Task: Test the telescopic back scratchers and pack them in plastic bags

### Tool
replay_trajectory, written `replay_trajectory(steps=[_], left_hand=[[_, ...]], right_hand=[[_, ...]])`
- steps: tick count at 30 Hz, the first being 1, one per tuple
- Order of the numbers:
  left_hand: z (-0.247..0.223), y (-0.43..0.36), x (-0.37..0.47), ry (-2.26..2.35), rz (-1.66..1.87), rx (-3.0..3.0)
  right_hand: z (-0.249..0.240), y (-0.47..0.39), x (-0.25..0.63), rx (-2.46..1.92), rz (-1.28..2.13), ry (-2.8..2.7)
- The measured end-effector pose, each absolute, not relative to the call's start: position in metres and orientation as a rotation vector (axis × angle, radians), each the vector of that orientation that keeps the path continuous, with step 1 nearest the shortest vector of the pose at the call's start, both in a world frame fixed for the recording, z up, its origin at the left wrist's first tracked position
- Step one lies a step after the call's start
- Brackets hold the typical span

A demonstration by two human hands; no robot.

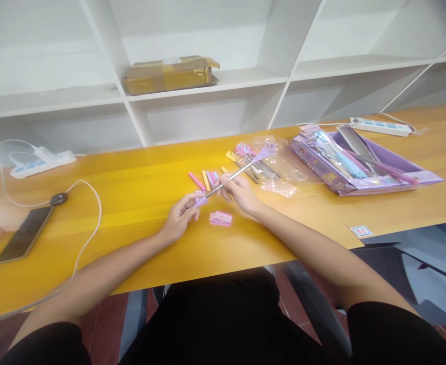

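Observation:
A back scratcher with a lilac claw head, a metal rod and a lilac handle slants up to the right above the table. My left hand is closed around its handle end. Higher up, the fingers of my right hand grip the metal rod. Just beyond my hands lie several coloured handle tubes in pink, orange, purple and blue. More claw heads on metal rods, yellow and pink among them, rest behind my right hand. Between my forearms is a small pink printed card.
Clear plastic wrappers lie at the right, beside a purple display box holding packaged items. A phone, a white cable and a power strip are at the left. A brown taped parcel sits on the white shelf.

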State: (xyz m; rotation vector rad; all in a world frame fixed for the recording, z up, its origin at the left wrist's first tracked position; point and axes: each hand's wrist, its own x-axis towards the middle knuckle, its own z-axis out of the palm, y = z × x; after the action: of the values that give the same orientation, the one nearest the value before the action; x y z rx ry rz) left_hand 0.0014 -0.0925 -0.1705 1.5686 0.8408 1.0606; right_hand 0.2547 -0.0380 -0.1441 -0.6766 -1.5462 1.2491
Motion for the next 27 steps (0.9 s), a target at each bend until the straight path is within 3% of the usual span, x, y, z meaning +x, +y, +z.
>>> replay_trajectory(steps=[27], left_hand=[[-0.1724, -0.0971, 0.0014, 0.857, 1.02, 1.542]], right_hand=[[-0.1453, -0.0318, 0.2616, -0.656, 1.37, -1.719]])
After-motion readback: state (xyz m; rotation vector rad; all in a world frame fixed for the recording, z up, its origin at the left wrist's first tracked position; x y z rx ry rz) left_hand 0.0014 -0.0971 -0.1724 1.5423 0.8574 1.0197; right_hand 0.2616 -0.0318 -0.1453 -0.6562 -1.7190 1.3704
